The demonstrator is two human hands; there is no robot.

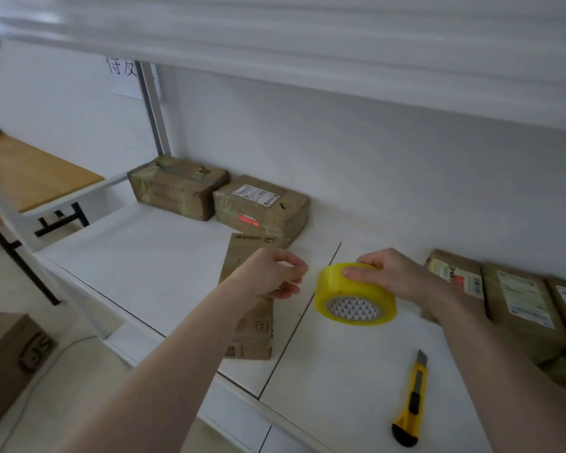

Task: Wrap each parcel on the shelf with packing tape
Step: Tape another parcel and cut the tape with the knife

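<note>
The right hand (393, 276) grips a glossy yellow tape roll (355, 294); the left hand (270, 276), fingers curled, perhaps pinches its clear end above a flat cardboard parcel (250, 325).

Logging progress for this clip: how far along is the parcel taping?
Two back parcels already look taped. In hand: the right hand holds the tape roll, the left hand pinches near it above the SF Express parcel, not visibly taped. The right-side parcels look unfinished; the knife lies unused.

I see white shelf (164, 269) | on it: SF Express parcel (250, 335), two taped boxes at back (177, 188) (262, 207), labelled parcels at right (520, 308), yellow utility knife (412, 400)
</note>
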